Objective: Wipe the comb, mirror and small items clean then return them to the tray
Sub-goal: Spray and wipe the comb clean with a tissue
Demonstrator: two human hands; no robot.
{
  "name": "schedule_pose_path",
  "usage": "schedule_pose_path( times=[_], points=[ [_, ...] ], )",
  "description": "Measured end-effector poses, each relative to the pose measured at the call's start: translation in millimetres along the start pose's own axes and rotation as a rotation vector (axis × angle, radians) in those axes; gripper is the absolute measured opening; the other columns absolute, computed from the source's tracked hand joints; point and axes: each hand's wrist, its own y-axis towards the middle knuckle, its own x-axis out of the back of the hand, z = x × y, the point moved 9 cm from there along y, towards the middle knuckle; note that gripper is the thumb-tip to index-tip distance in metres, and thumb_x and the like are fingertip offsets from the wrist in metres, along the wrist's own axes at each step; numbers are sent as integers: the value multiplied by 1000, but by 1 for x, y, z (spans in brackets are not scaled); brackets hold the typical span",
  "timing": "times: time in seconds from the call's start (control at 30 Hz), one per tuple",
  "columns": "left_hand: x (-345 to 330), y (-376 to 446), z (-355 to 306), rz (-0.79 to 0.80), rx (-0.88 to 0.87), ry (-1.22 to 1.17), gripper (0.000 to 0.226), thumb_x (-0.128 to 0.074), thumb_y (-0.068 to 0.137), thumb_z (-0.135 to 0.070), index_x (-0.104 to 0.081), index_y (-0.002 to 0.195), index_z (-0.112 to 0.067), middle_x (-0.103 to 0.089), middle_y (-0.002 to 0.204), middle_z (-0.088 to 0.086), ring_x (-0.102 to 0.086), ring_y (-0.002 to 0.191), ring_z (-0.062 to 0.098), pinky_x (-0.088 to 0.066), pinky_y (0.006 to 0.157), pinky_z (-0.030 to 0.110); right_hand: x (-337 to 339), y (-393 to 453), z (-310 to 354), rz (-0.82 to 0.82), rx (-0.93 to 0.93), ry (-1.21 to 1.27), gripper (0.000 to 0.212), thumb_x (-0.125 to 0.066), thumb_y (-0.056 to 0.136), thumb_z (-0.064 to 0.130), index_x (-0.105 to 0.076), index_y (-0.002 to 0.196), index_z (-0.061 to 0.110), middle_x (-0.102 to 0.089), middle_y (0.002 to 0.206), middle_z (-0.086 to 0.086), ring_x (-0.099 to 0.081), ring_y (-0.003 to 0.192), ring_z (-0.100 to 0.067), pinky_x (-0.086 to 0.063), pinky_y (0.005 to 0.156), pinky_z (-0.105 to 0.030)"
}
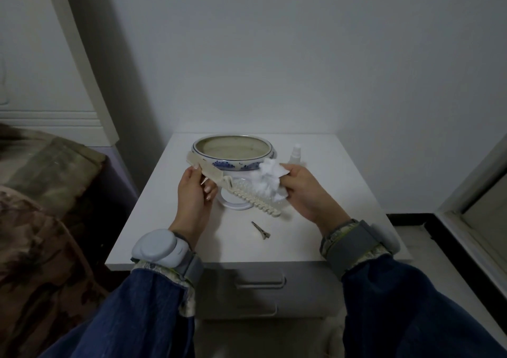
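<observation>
Gripping the comb handle, left hand steadies while right hand clutches tissue.

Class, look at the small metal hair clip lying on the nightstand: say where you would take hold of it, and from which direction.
Pinch the hair clip across its narrow sides near the wider near-right end, coming straight down from above. It lies flat and alone on the white nightstand, slim and tapering to a point at its far-left end, so the broader end probably offers more to hold. Both hands are busy, so one must free up first.
</observation>
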Motion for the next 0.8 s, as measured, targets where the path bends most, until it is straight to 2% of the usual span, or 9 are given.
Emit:
schedule_pose_path(
  times=[0.1, 0.13, 0.17, 0.23, 0.3, 0.43, 0.57, 0.67, 0.8],
  points=[
    [3, 0, -1, -32, 4, -29, 29, -30, 102, -11, -40, 75, -14, -38, 55, -5, -29, 36, 1, -22, 33, 12, -9, -3, -12, 64, -98, -26, 23, -48, 71, -11, -61, 89, -3, -67, 59, 3, -60, 53, -4, -48, 51, -15],
    [4, 0, -1, -39, 4, -37, 29, -30, 102, -11, -40, 75, -14, -37, 58, -4, -29, 36, 1, -22, 33, 12, -9, -3, -16, 77, -126, -21, 31, -49, 67, -7, -61, 95, -7, -68, 61, 1, -62, 55, -7, -50, 52, -16],
    [5, 0, -2, -45, 0, -40, 29, -30, 102, -11, -40, 75, -14, -36, 60, -3, -29, 36, 1, -21, 34, 12, -10, -3, -19, 84, -150, -37, 38, -50, 67, -6, -59, 104, -10, -69, 64, -1, -63, 58, -9, -51, 55, -17],
    [6, -1, -4, -57, -10, -33, 29, -29, 102, -11, -40, 75, -14, -36, 63, -2, -29, 36, 1, -21, 34, 12, -11, -3, -21, 101, -161, -34, 38, -46, 78, -15, -54, 114, -9, -71, 69, 0, -65, 63, -9, -52, 59, -17],
    [6, -2, -4, -66, -14, -16, 29, -29, 102, -11, -40, 75, -14, -35, 64, -1, -30, 35, 2, -21, 34, 12, -14, -5, -22, 124, -161, -12, 37, -38, 84, -18, -52, 115, -3, -71, 70, 2, -66, 65, -7, -52, 60, -16],
    [6, -2, -4, -78, -20, 6, 29, -30, 102, -12, -40, 74, -14, -33, 61, -2, -30, 36, 2, -21, 34, 12, -23, -5, -23, 164, -162, -31, 42, -38, 85, -18, -51, 117, 5, -72, 73, 5, -66, 69, -4, -52, 65, -15],
    [7, 0, -2, -54, -14, 4, 31, -28, 103, -13, -39, 74, -14, -38, 49, -8, -28, 35, 2, -21, 35, 12, -27, -4, -22, 182, -155, -81, 43, -33, 87, -18, -56, 110, 11, -72, 73, 7, -65, 68, -3, -51, 65, -15],
    [4, 1, -1, -15, -13, 6, 33, -26, 103, -13, -37, 72, -15, -35, 43, -10, -26, 34, 2, -19, 35, 12, -30, -4, -19, 172, -134, -25, 40, -38, 87, -16, -52, 117, 8, -72, 75, 7, -66, 69, -3, -51, 65, -14],
    [2, 1, -1, 0, -22, 4, 33, -25, 103, -13, -37, 71, -14, -34, 43, -9, -26, 34, 3, -20, 35, 12, -31, -4, -12, 155, -72, 31, 22, -49, 77, -1, -60, 95, 6, -71, 69, 6, -66, 66, -5, -52, 64, -16]
  ],
)
